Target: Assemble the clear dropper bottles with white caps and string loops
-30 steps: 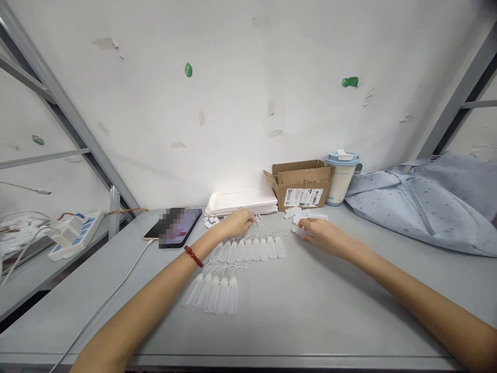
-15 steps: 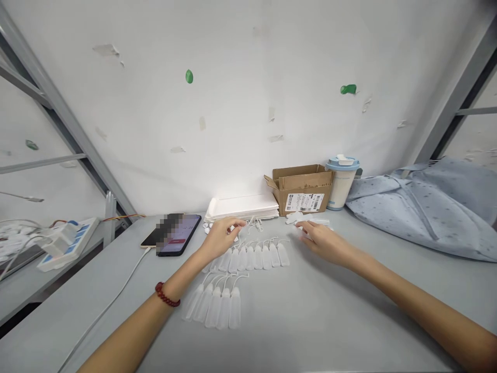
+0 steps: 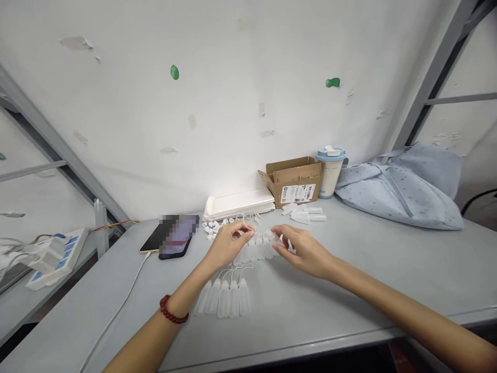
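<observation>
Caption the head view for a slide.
Left hand pinches a white piece, right hand a clear vial, over rows of vials.

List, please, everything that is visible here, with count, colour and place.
table: one, grey, under everything
bottles: two rows, translucent, table middle
caps: a pile, white, beside phone
phone: one, dark, left
trays: a stack, white, at wall
box: one, brown, at wall
cup: one, white, blue lid, beside box
cloth: one, light blue, right
power strip: one, white-blue, far left
left hand: red bracelet, pinches a small white piece
right hand: holds one loose bottle
</observation>
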### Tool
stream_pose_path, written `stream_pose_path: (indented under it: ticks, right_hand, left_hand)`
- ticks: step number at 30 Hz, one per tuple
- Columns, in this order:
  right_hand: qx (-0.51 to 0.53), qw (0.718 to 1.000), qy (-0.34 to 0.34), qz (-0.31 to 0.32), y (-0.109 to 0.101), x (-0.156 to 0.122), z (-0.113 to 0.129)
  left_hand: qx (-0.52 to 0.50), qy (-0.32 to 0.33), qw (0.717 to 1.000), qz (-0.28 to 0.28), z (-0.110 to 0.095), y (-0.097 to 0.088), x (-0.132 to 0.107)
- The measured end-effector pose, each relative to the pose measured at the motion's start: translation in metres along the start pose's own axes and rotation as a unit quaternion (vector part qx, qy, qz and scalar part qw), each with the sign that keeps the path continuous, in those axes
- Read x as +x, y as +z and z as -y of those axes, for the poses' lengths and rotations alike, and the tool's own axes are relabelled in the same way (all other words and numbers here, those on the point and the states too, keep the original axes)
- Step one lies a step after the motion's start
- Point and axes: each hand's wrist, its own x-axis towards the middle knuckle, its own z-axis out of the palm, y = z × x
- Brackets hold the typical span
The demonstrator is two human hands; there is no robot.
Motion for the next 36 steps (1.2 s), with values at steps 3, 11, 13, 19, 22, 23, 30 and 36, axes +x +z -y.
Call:
stream_pose_path:
  ticks: [3,11,13,19,22,23,30,36]
  right_hand:
    - [0.013,0.999,-0.022,-0.029,0.006,-0.004,0.006]
    - [-0.036,0.992,-0.11,-0.054,0.02,-0.021,0.002]
    - [-0.035,0.99,-0.123,-0.056,0.023,-0.021,0.002]
    - [-0.018,0.988,-0.126,-0.085,0.027,-0.022,0.004]
    - [-0.008,0.991,-0.108,-0.082,0.027,-0.024,0.004]
    - [-0.002,0.992,-0.1,-0.077,0.027,-0.024,0.004]
    - [-0.003,0.991,-0.113,-0.065,0.027,-0.023,0.002]
    - [-0.013,0.989,-0.119,-0.082,0.025,-0.022,0.002]
  left_hand:
    - [0.019,0.027,0.999,0.005,-0.011,0.001,-0.005]
    - [0.068,0.105,0.992,0.019,-0.033,0.007,-0.024]
    - [0.1,0.144,0.985,0.012,-0.032,0.009,-0.027]
    - [0.146,0.165,0.975,0.024,-0.031,0.004,-0.028]
    - [0.156,0.161,0.974,0.034,-0.034,0.002,-0.028]
    - [0.159,0.159,0.974,0.037,-0.034,0.003,-0.028]
    - [0.162,0.179,0.97,0.039,-0.033,0.007,-0.032]
    - [0.142,0.166,0.976,0.016,-0.034,0.009,-0.032]
